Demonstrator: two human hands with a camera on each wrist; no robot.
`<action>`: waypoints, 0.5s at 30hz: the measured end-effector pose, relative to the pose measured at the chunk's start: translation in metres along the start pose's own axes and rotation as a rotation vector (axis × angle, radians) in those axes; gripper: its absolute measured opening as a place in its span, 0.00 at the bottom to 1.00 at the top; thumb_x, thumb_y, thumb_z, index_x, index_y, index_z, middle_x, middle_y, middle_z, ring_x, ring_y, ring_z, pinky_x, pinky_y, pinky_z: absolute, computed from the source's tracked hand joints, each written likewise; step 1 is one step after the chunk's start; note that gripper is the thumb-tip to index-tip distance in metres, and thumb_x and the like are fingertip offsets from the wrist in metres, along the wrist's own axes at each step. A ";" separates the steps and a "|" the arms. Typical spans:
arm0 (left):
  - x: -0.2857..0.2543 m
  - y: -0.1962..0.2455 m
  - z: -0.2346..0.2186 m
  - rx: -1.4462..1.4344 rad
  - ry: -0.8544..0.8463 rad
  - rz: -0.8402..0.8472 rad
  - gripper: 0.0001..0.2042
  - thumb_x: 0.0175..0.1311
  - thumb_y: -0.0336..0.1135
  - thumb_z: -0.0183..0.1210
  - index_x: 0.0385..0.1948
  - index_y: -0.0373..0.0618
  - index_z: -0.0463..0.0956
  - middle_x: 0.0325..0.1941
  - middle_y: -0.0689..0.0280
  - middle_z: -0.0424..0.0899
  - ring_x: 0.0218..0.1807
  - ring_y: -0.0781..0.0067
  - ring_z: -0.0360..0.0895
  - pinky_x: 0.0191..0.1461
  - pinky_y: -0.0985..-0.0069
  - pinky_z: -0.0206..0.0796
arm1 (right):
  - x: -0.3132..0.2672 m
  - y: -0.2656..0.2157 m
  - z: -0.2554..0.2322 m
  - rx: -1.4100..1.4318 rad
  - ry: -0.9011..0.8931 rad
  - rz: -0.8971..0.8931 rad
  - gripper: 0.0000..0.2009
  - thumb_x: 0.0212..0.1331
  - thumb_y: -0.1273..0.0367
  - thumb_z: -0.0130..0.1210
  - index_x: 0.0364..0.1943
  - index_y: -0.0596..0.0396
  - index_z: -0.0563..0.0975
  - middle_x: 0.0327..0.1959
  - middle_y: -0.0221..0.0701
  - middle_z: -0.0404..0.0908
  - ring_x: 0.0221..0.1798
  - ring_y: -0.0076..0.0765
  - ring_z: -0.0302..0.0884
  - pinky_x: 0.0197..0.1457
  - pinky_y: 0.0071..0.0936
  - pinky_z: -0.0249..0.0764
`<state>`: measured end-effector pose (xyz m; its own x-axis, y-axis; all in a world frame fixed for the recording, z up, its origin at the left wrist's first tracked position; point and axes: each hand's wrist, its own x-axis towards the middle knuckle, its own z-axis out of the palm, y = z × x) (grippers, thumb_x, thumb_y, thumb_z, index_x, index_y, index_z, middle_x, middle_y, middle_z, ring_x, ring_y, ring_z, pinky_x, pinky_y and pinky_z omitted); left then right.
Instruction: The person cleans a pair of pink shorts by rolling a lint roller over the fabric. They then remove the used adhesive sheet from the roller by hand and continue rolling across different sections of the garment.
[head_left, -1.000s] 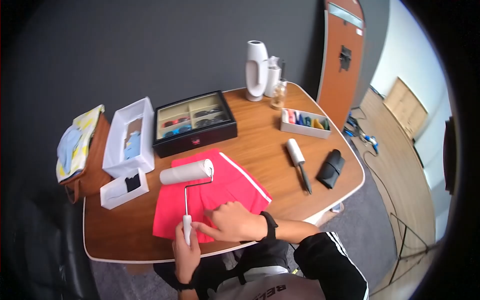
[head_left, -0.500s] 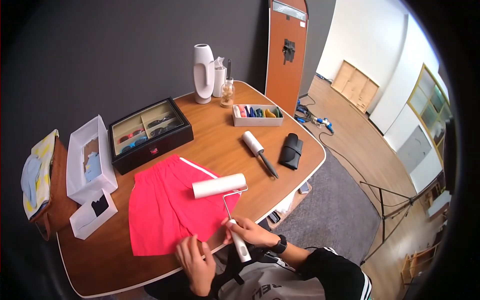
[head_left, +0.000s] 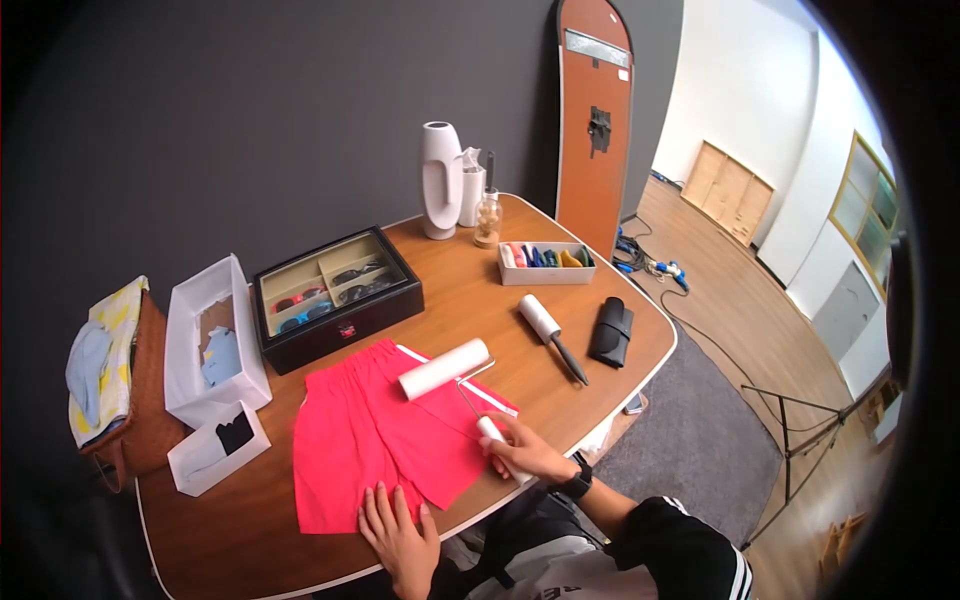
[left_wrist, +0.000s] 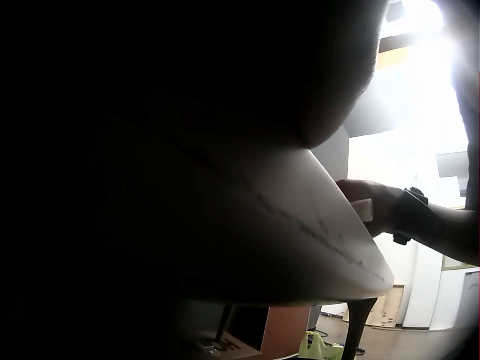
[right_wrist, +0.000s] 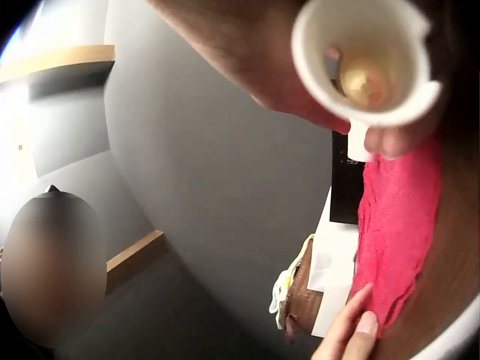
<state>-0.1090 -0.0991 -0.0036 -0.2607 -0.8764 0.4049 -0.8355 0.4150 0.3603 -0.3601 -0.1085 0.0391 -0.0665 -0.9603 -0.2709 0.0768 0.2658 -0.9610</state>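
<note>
Red shorts (head_left: pixel 385 440) with a white side stripe lie spread on the wooden table. My right hand (head_left: pixel 525 450) grips the white handle of a large lint roller (head_left: pixel 445 370), whose white cylinder is over the upper right of the shorts. In the right wrist view the hollow end of the handle (right_wrist: pixel 300 45) faces the camera. My left hand (head_left: pixel 400 535) rests with fingers spread on the lower hem of the shorts, near the table's front edge. The left wrist view is mostly dark, with the right hand (left_wrist: pixel 379 206) around the handle beyond the table edge.
A smaller lint roller (head_left: pixel 552 338) and a black case (head_left: pixel 611 332) lie at right. Behind stand a box of rolled cloths (head_left: pixel 545 275), a face-shaped vase (head_left: pixel 440 190) and a glasses case (head_left: pixel 340 335). White boxes (head_left: pixel 180 405) and a brown basket (head_left: pixel 150 410) are at left.
The roller passed from the left hand to the right and moved right, then slightly back over the shorts. The left hand let go of it and came down flat on the hem.
</note>
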 end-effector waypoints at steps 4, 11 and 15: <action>0.003 0.009 -0.008 -0.013 -0.020 -0.038 0.22 0.67 0.42 0.54 0.57 0.35 0.73 0.68 0.48 0.71 0.72 0.43 0.62 0.74 0.46 0.49 | -0.011 0.025 -0.015 0.039 0.008 -0.046 0.23 0.75 0.68 0.46 0.71 0.51 0.62 0.29 0.23 0.71 0.22 0.17 0.67 0.23 0.17 0.64; 0.005 0.011 -0.012 -0.012 -0.027 -0.047 0.22 0.67 0.42 0.56 0.57 0.36 0.73 0.68 0.48 0.71 0.72 0.44 0.62 0.73 0.47 0.50 | -0.066 0.022 -0.020 -0.451 0.171 -0.095 0.22 0.70 0.63 0.53 0.63 0.60 0.72 0.33 0.35 0.81 0.35 0.29 0.76 0.41 0.30 0.73; -0.001 0.006 -0.004 -0.005 0.003 -0.062 0.22 0.70 0.45 0.54 0.58 0.39 0.74 0.70 0.52 0.69 0.75 0.48 0.60 0.74 0.44 0.49 | -0.065 0.016 -0.023 -0.487 0.180 -0.206 0.20 0.69 0.63 0.54 0.60 0.61 0.74 0.31 0.36 0.80 0.33 0.27 0.75 0.39 0.29 0.73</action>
<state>-0.1116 -0.0949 0.0017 -0.2069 -0.8996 0.3845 -0.8474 0.3612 0.3891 -0.3778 -0.0399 0.0396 -0.2038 -0.9782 -0.0393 -0.4210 0.1238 -0.8986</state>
